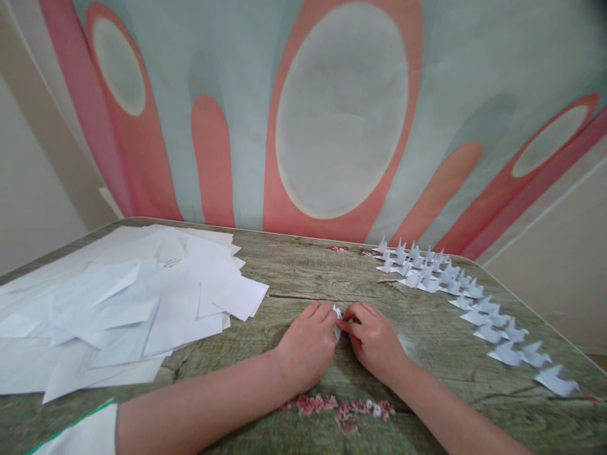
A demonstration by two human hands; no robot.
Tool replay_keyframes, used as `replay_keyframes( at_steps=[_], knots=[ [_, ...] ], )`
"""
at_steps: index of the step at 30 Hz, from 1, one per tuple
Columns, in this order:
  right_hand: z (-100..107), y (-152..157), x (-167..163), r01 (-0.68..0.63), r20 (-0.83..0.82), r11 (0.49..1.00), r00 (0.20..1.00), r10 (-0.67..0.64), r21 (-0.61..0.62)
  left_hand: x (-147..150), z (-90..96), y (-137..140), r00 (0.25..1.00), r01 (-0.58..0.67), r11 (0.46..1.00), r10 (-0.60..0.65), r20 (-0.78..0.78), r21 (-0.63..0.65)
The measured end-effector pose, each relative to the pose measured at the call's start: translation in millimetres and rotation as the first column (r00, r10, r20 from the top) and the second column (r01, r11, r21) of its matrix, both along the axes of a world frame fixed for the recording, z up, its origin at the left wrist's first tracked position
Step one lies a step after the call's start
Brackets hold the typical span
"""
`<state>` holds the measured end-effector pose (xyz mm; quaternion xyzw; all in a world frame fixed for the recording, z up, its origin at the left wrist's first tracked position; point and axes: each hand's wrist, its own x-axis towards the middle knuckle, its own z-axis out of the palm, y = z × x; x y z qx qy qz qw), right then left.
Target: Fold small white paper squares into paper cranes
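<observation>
Between my two hands, at the middle of the table, is a small folded piece of white paper [337,321], mostly covered by fingers. My left hand [310,344] is closed around its left side, knuckles up. From the right, the thumb and forefinger of my right hand [372,335] pinch its edge. The paper's exact shape is hidden. Off to the right stand several folded white paper cranes [509,352] in slanting rows that run toward the back of the table.
A wide, loose heap of white paper sheets [190,297] covers the table's left side. The wood-grain table [284,259] bears a printed pink flower pattern [348,407] near its front. Behind it rises a wall covering [341,114] with coral and grey shapes.
</observation>
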<state>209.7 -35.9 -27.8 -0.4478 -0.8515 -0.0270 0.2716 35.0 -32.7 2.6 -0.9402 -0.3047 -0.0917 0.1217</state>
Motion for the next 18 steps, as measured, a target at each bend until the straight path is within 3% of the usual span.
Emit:
replay_keyframes(
  at_steps=[11,18],
  knots=[
    [3,-1,-1,0.004,0.003,1.000,1.000,-0.004,-0.015,-6,4.6,16,0.984,-0.008,0.979,0.044,0.172,-0.202],
    [5,-2,-2,-0.003,0.027,1.000,1.000,0.003,-0.021,-6,4.7,13,0.989,0.023,0.991,-0.003,0.148,-0.132]
  ],
)
